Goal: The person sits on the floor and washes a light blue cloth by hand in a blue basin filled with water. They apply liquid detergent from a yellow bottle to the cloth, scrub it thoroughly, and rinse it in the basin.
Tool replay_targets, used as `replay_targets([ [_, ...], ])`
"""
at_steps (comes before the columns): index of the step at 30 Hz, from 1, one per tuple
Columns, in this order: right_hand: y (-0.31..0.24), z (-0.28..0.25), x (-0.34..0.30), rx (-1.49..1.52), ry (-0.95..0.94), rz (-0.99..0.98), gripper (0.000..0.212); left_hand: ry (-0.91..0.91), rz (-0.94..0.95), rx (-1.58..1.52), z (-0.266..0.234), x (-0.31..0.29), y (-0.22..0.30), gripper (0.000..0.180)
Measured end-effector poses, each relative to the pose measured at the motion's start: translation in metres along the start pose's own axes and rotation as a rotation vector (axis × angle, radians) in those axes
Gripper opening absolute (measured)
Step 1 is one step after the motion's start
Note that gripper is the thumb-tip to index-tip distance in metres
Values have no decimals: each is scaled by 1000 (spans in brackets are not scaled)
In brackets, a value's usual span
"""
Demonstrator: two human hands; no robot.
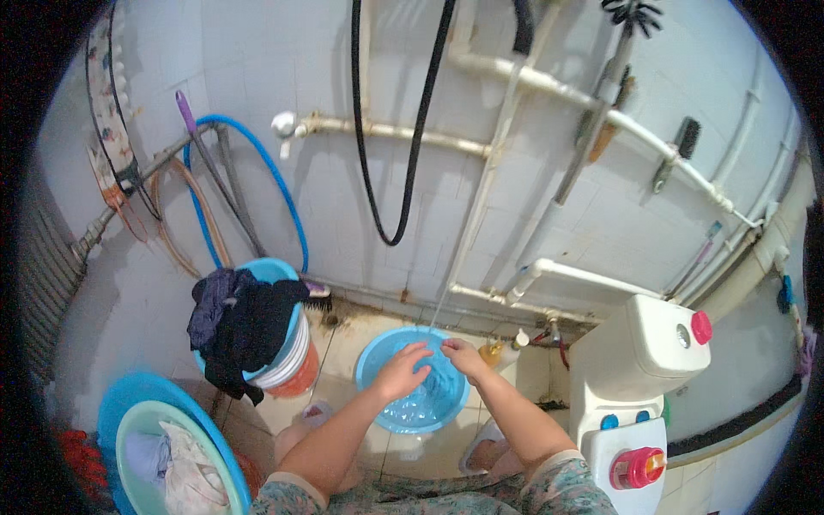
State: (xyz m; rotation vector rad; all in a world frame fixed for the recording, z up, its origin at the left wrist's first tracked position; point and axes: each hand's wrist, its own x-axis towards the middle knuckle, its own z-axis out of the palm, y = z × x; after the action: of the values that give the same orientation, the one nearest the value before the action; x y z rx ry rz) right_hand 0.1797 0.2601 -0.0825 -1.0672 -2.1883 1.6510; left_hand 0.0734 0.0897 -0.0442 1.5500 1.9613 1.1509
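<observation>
A blue basin (pixel 367 354) stands on the tiled floor between my feet, with rippling water (pixel 419 403) in it. My left hand (pixel 403 371) hangs over its left side, fingers stretched out and apart, holding nothing that I can see. Over the right rim, my right hand (pixel 464 357) has its fingers curled together; what they hold, if anything, is too small to make out. A thin stream of water (pixel 441 300) falls from a black hose end (pixel 523 30) into the basin's far side, between my two hands.
Dark clothes (pixel 249 318) drape over a bucket (pixel 296 365) at left. Nearer stands a pale green basin (pixel 129 421) with cloths, inside a larger blue tub (pixel 110 403). On the right is a white toilet (pixel 631 352). Bottles (pixel 491 352) stand beyond my right hand; pipes (pixel 395 130) line the wall.
</observation>
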Motion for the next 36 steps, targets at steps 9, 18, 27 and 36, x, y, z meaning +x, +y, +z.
replay_targets([
  [9,-298,-98,-80,-617,302,-693,29,-58,-298,-1483,-14,7,24,54],
  [18,-483,-183,-80,-1084,969,-1260,51,71,-228,-1832,-11,30,33,64],
  [27,-538,-194,-75,-1032,1075,-1024,60,77,-130,-2004,-24,47,36,71],
  [36,-532,-185,-85,-997,1025,-992,66,77,-158,-1983,-21,45,34,74],
])
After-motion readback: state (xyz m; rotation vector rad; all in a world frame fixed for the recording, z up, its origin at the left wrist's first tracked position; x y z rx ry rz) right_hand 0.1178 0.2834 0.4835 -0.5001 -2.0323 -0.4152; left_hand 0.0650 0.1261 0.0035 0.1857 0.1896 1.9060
